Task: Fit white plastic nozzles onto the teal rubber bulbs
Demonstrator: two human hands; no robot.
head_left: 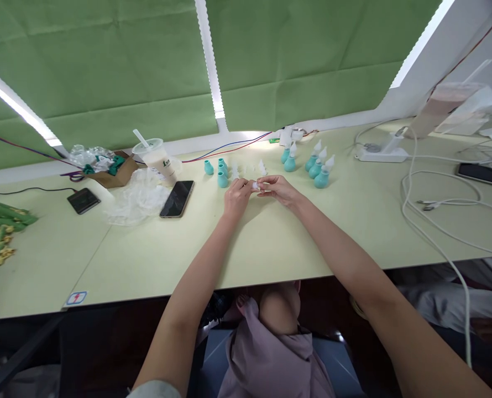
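Observation:
My left hand (237, 197) and my right hand (282, 189) meet above the table, fingers closed around one small white plastic piece (255, 186). Its exact shape is mostly hidden by the fingertips. Just behind them stand several white pointed nozzle tips (262, 167) and translucent small parts. Left of these are several teal rubber bulbs (222, 179) with open tops, one of them a bit apart (208, 167). To the right, more teal bulbs (321, 178) stand upright, each bearing a white pointed nozzle (329, 162).
On the left lie a phone (177, 199), a crumpled plastic bag (138, 199), a drink cup (157, 157) with a straw and a cardboard box (115, 174). White cables (412, 188) and a power strip (381, 153) spread over the right side. A co-worker's lap (449, 298) shows at lower right.

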